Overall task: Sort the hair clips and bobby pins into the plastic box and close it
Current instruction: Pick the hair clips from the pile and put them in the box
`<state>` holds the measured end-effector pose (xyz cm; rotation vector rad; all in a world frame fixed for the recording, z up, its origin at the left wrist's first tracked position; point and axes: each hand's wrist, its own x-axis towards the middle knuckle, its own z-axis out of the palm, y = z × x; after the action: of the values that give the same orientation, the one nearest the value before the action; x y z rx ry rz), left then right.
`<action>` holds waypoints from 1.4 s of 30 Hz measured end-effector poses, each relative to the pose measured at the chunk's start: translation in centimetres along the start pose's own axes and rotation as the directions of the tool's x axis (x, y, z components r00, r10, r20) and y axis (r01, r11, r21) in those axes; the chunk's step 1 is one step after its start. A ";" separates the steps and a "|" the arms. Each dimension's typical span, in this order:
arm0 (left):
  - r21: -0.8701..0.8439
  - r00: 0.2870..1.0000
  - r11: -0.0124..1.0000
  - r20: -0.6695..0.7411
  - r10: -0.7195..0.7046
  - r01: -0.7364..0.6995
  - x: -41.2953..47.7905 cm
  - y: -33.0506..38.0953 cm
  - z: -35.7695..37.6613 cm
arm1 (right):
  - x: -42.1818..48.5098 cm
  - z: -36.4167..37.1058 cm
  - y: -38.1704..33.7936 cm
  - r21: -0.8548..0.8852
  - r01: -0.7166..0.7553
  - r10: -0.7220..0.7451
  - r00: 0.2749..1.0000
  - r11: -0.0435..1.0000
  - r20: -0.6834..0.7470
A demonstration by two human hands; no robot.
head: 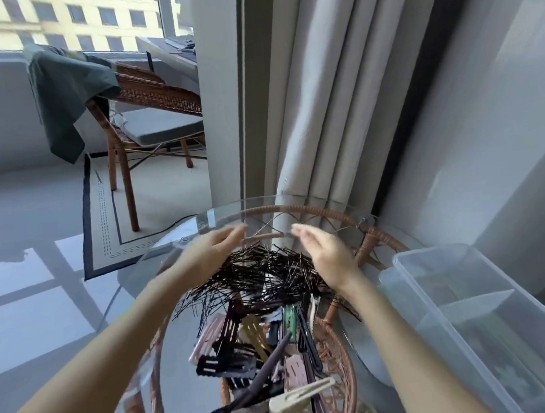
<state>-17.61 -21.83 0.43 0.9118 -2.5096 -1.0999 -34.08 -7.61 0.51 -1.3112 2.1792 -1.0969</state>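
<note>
Nearest, at 6 o'clock on the round glass-topped rattan bench, a heap of flat snap hair clips in black, brown, pink and cream plastic and metal is piled loosely. Just beyond it, towards the centre, a tangled mound of thin black wire bobby pins is spread, and its near edge overlaps the clips.

The left hand and right hand are held over the far side of this mound. Each grip is apart, with fingers loosely extended, and nothing is held. Both hands are blurred, so contact with the pins cannot be told.

The clear rectangular plastic box with inner dividers is set at 3 o'clock, uncovered and seemingly unfilled.

Several risks are judged likely:
- Pins could be scattered across the smooth glass if the mound is scooped fast.
- Strays could be sent over the rim at 12 o'clock towards the pale pleated curtain.
- Clips could be dragged along where the heaps overlap, so compartments could be mixed.
- The box could be nudged by the right forearm.
</note>
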 end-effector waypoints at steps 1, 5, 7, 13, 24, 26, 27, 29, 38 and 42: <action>0.064 0.994 0.998 -0.112 -0.004 0.012 -0.9 -0.3 -0.4 | -0.7 -0.6 0.2 -0.075 -0.023 0.015 0.994 0.997 -0.105; 0.301 0.952 0.931 -0.281 -0.121 0.207 -4.4 -2.8 -0.2 | -3.1 -1.1 2.2 -0.248 -0.164 0.092 0.957 0.955 -0.277; 0.342 0.955 0.905 -0.240 -0.177 0.253 -5.3 -3.5 1.4 | -3.6 -0.2 3.4 -0.320 -0.217 0.132 0.955 0.922 -0.265; 0.267 0.953 0.936 -0.256 -0.159 0.228 -4.9 -1.1 3.6 | -3.8 2.6 2.0 -0.367 -0.176 0.129 0.980 0.913 -0.149; -0.100 0.955 0.988 -0.262 -0.139 0.116 -4.9 3.2 5.4 | -4.4 3.9 -2.8 0.150 -0.073 0.064 0.996 0.986 0.070; -0.219 0.956 0.974 -0.266 -0.122 0.063 -5.9 3.0 4.8 | -5.6 3.1 -2.8 0.196 -0.062 0.055 0.998 0.979 0.040; -0.224 0.956 0.973 -0.270 -0.113 0.052 -6.6 2.8 4.6 | -6.5 2.4 -2.8 0.206 -0.055 0.058 0.998 0.977 -0.007; -0.116 0.951 0.991 -0.292 -0.104 0.072 -8.7 2.2 4.3 | -9.1 1.0 -2.2 0.196 -0.066 0.100 0.981 0.978 -0.164; 0.062 0.916 0.983 -0.377 -0.137 0.172 -16.2 3.2 9.0 | -17.6 5.4 -3.2 0.060 -0.101 0.109 0.984 0.993 -0.142; -0.158 0.854 0.974 -0.473 -0.217 0.160 -15.6 5.1 9.7 | -17.2 6.0 -5.1 0.128 -0.106 0.123 0.983 0.986 -0.135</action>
<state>-12.26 -3.68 -2.17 1.2454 -1.9577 -0.9087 -18.70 3.30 -0.65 -1.0710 2.2206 -1.2891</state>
